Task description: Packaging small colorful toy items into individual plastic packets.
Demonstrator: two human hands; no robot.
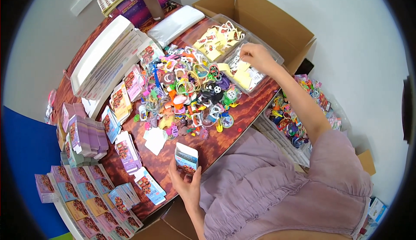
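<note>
My left hand (187,187) grips a small open-topped carton (186,158), blue and white with a picture on its side, near the table's front edge. Its top flap stands up, and bluish contents show inside. My right hand (259,58) reaches into the right compartment of a clear plastic tray (247,93), its fingers bent down and pinched together. Silvery-white packets and pale yellow slips (242,79) lie under those fingertips; what they pinch is hidden. The other compartment holds yellow and white printed slips (219,38).
A heap of colourful small toys (186,88) covers the table's middle. Stacks of flat cartons (128,151) line the left, beside stacked white trays (104,62). A brown cardboard box (268,17) stands behind the tray. A bin of toys (294,114) sits below the right edge.
</note>
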